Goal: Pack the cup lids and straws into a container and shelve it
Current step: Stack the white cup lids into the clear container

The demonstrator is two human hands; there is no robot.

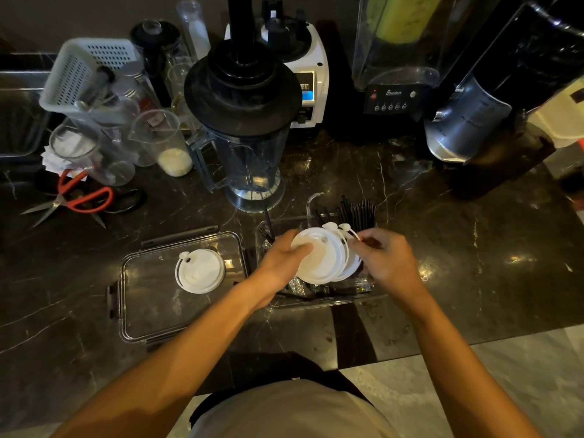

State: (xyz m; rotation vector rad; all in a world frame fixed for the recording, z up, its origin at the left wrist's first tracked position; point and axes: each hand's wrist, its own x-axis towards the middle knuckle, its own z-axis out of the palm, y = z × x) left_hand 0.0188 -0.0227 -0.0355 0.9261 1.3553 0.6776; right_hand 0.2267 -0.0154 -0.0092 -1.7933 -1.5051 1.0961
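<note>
A small stack of white cup lids (325,259) is held over a clear plastic container (328,301) on the dark marble counter. My left hand (282,259) grips the stack from the left, thumb across the top lid. My right hand (384,257) pinches the lids' right edge. Black straws (358,213) stand bunched at the container's far side; foil-wrapped items lie in its bottom. The container's clear lid (151,298) lies flat to the left, with one more white cup lid (199,270) resting on it.
A blender jug (245,128) with a black lid stands just behind the container. Measuring cups (164,143), a white basket (85,74) and red-handled scissors (79,197) crowd the left. Blender machines (398,90) line the back. The counter edge (410,352) runs close in front.
</note>
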